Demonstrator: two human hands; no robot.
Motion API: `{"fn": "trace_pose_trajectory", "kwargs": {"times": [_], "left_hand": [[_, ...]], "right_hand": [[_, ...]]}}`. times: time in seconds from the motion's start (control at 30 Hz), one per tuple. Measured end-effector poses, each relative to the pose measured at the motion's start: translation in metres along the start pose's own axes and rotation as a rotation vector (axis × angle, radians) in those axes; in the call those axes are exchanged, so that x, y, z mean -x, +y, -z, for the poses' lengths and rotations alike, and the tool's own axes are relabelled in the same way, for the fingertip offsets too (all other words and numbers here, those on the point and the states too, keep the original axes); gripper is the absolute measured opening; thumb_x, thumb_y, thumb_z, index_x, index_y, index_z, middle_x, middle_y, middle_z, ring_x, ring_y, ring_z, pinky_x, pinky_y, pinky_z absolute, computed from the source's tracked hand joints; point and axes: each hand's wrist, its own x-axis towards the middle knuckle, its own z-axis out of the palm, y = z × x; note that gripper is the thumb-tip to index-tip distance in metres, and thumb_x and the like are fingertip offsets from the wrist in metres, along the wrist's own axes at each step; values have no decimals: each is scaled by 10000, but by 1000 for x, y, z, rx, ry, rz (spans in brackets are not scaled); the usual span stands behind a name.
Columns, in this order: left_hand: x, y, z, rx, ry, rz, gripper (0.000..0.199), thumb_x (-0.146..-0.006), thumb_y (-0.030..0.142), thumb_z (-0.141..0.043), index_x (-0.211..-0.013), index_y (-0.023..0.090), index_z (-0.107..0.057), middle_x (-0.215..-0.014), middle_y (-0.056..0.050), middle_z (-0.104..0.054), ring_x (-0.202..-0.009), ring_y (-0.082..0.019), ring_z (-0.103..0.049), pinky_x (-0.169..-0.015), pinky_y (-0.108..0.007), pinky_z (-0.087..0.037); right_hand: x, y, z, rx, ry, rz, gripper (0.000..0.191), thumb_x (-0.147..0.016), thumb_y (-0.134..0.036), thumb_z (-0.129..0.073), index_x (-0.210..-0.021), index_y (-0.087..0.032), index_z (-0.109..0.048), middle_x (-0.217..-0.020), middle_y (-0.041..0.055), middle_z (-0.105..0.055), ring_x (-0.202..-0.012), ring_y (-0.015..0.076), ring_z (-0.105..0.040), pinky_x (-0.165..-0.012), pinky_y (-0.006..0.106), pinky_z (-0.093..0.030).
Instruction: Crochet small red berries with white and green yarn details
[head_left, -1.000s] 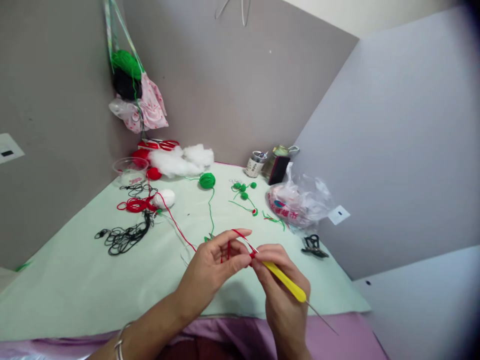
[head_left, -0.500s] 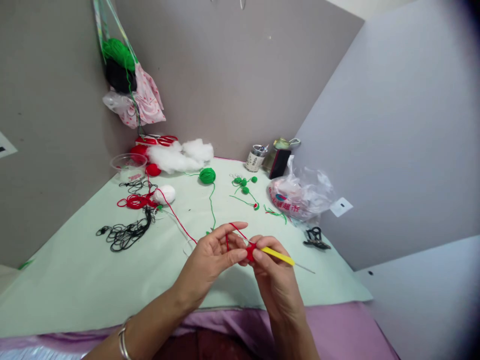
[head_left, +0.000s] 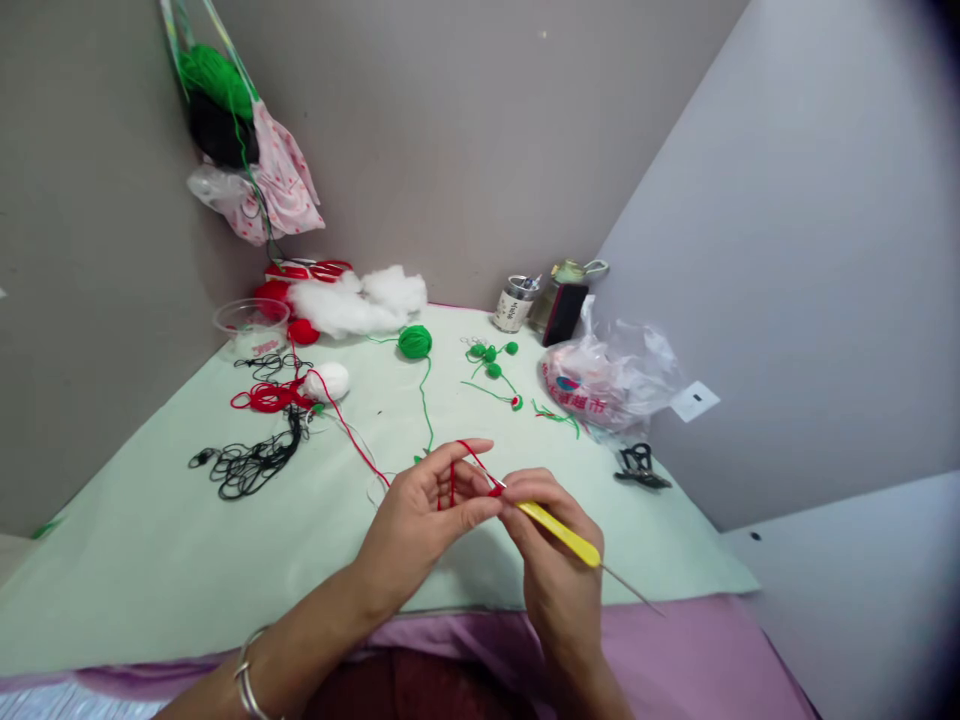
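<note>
By the desk's front edge [head_left: 675,585], your left hand [head_left: 420,515] is pinching red yarnwork [head_left: 496,491], shape unclear; your right hand [head_left: 561,560] is gripping a yellow-handled hook [head_left: 564,535].

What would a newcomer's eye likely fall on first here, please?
Probably the yellow-handled hook in the right hand, its tip at the red piece held by the left hand. Next, perhaps, the white fluff at the back of the table, with the green yarn ball nearer the hands.

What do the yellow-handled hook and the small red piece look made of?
Yellow-handled hook: handle looks like smooth plastic, evenly coloured; its thin, greyish rod probably metal.
Small red piece: likely soft matte yarn, matching the red strand.
</note>
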Motion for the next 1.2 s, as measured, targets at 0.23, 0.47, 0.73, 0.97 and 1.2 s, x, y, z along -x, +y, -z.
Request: {"fn": "trace_pose_trajectory", "kwargs": {"times": [0.23, 0.47, 0.73, 0.97, 1.2], "left_hand": [[-7, -7, 9, 14, -72, 43, 399, -862, 296, -859, -1239, 220, -753, -875, 13, -710, -836, -148, -691, -841, -296, -516], [-9, -8, 20, 9, -181, 57, 345, -926, 310, -794, -1258, 229, -752, -875, 7, -677, -835, -143, -645, -839, -295, -481], [-6, -3, 24, -61, -226, 52, 368, -976, 365, -726, -1322, 241, -711, -928, -11, -655, -920, -185, -640, -922, -345, -481], [-7, -3, 18, -116, -200, 90, 440, -898, 254, -792, -1324, 233, -684, -962, -4, -638, -922, -171, -626, -885, -321, -495], [-9, -5, 26, -57, -267, 138, 469, -905, 266, -780, -1363, 226, -687, -959, -13, -673, -953, -183, -645, -951, -350, -471]], "right_hand": [[-4, 7, 2, -258, -22, -252, 155, -754, -293, -931, -756, -251, -782, -793, -11, -701, -713, 133, -646, -678, 261, -527], [-9, 6, 0, -536, -116, -560, 281, -664, -272, -976, -707, -219, -703, -720, -27, -685, -635, 116, -604, -633, 251, -492], [-8, 4, 4, -513, -133, -550, 294, -674, -295, -967, -717, -228, -684, -735, -14, -694, -708, 153, -651, -628, 251, -470], [-3, 3, 3, -380, -59, -390, 222, -690, -257, -958, -709, -219, -740, -772, -13, -692, -674, 111, -600, -640, 227, -471], [-7, 7, 6, -508, -104, -553, 294, -674, -302, -968, -719, -230, -687, -772, -13, -693, -714, 143, -642, -665, 258, -505]]}}
